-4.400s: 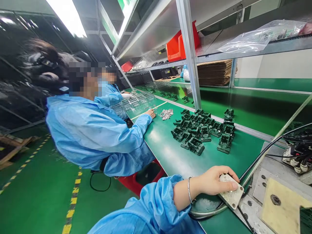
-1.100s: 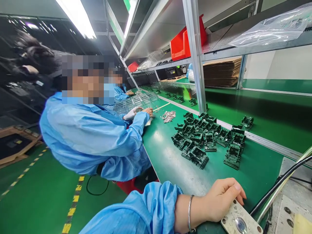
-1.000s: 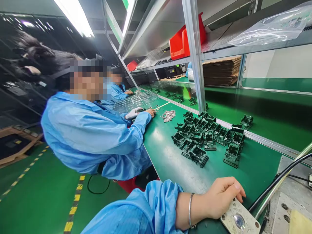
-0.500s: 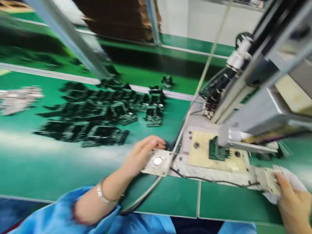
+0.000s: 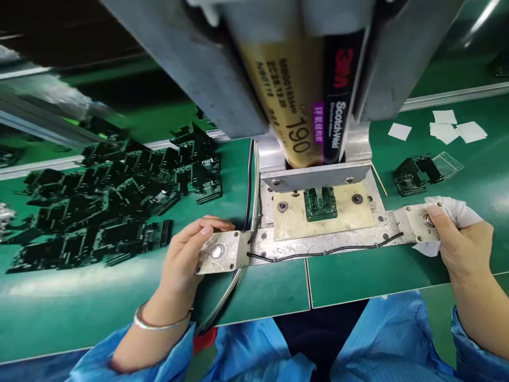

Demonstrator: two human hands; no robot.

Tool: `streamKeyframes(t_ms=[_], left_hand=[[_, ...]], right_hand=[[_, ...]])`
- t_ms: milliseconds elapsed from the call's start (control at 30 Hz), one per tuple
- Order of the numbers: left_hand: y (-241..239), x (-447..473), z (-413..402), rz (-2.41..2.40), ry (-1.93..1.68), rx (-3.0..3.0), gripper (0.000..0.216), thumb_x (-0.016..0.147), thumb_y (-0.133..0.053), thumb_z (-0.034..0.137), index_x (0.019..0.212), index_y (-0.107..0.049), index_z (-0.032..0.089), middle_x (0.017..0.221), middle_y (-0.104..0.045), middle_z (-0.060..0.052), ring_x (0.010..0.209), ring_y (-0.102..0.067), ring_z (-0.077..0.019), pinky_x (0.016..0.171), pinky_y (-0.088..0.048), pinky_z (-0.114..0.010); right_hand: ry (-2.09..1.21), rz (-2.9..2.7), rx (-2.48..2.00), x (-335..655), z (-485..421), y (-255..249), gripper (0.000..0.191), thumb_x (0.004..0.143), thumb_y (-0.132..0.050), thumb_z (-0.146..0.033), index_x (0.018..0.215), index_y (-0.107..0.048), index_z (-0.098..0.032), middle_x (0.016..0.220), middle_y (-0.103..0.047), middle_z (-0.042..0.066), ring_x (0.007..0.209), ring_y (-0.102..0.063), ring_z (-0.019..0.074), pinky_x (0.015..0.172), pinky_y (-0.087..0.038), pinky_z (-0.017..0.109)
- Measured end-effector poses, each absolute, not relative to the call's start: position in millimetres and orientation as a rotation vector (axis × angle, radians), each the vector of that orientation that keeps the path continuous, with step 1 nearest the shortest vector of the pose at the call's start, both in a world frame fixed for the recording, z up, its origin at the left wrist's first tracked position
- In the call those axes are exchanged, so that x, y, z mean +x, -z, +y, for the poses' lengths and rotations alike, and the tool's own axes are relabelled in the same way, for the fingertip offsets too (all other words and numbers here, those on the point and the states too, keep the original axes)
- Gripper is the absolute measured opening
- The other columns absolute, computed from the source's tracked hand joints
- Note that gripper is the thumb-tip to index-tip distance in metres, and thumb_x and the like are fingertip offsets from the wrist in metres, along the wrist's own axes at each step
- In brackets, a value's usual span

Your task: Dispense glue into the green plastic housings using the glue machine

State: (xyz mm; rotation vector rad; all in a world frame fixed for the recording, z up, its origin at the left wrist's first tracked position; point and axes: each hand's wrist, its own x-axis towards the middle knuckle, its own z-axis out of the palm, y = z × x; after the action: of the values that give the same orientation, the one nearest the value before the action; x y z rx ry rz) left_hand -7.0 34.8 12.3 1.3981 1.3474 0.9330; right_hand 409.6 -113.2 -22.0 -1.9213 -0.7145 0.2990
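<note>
My left hand [image 5: 186, 248] is curled round the outer edge of a metal button plate [image 5: 226, 262], its thumb beside the round silver button. At the other end, my right hand [image 5: 463, 241] grips a white cloth [image 5: 461, 212] against the right button plate [image 5: 415, 225], with the thumb on that plate's button. Between them a dark green plastic part [image 5: 321, 212] sits on a cream fixture plate [image 5: 282, 225]. A gold and black adhesive cartridge [image 5: 302, 122] stands in a metal holder above it, its tip over the part.
Many dark plastic parts [image 5: 127, 196] lie in rows at the left. On the right are another dark part [image 5: 413, 175], a clear plastic bag [image 5: 447, 163], white paper squares [image 5: 441, 127] and a thin wooden stick [image 5: 379, 179]. Cables [image 5: 254, 185] run past the left button plate.
My view has swung to the right and sits over the cartridge, bringing the paper squares into sight. Both hands stay at their button plates; my right thumb now lies on the button.
</note>
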Motion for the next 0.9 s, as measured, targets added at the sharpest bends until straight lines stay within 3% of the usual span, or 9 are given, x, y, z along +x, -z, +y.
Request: streamKeyframes(t_ms=[167, 467, 900], left_hand=[[-12.8, -9.1, 35.9, 1.368, -0.906, 1.439, 0.024, 0.081, -0.067, 0.038, 0.078, -0.068, 0.014, 0.09, -0.065, -0.008, 0.092, -0.057, -0.0246, 0.083, -0.045, -0.033], [-11.0, -13.8, 37.2, 1.332, -0.887, 1.448, 0.021, 0.083, -0.068, 0.035, 0.08, -0.071, 0.014, 0.09, -0.066, -0.008, 0.094, -0.057, -0.0249, 0.085, -0.044, -0.033], [-10.3, -7.7, 35.3, 1.325, -0.927, 1.449, 0.022, 0.079, -0.075, 0.048, 0.076, -0.075, 0.026, 0.087, -0.066, -0.006, 0.079, -0.058, -0.0246, 0.064, -0.04, -0.036]], right_hand=[[-0.294, -0.699, -1.928, 409.3, -112.7, 23.9, 0.045, 0.072, -0.079, -0.054, 0.094, -0.078, -0.014, 0.074, -0.069, 0.006, 0.069, -0.063, 0.0235, 0.066, -0.05, 0.034], [-0.347, -0.623, -1.89, 407.9, -113.2, 21.6, 0.044, 0.069, -0.083, -0.05, 0.09, -0.076, -0.012, 0.066, -0.063, 0.004, 0.058, -0.058, 0.0197, 0.052, -0.048, 0.029], [-0.34, -0.667, -1.676, 414.7, -108.3, 18.3, 0.048, 0.066, -0.091, -0.052, 0.084, -0.076, -0.011, 0.065, -0.059, 0.002, 0.055, -0.05, 0.014, 0.048, -0.043, 0.025]])
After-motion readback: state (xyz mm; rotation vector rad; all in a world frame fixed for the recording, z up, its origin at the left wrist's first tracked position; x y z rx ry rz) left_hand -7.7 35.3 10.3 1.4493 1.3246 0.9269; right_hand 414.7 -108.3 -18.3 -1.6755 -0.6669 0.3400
